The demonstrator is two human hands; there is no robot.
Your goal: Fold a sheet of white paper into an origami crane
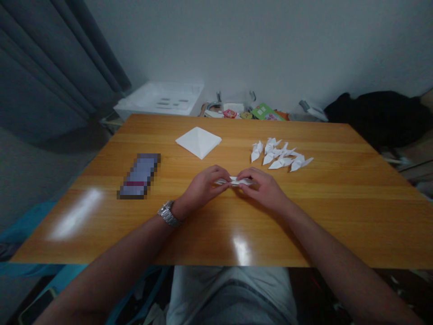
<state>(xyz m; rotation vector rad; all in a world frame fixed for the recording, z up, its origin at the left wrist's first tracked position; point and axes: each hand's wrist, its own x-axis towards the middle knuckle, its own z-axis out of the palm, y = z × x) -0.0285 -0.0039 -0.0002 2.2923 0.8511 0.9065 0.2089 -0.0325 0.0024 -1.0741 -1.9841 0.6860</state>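
Note:
Between my hands is a narrow piece of folded white paper [234, 181], held nearly level over the middle of the table. My left hand [210, 183] pinches its left part between thumb and fingers. The right part is pinched the same way by my right hand [260, 184]. Fingers cover much of the paper, so its exact folds are hard to make out. Beyond my right hand stand several folded white paper cranes [278, 155] in a loose group. Past my left hand lies a flat stack of white paper [199, 142], turned cornerwise.
A phone with a blurred-out screen [139, 176] rests on the left of the wooden table [338, 225]. Behind the far edge are a white foam box [165, 98], a green packet [267, 112] and other small items. A dark cloth heap [379, 117] is at the right.

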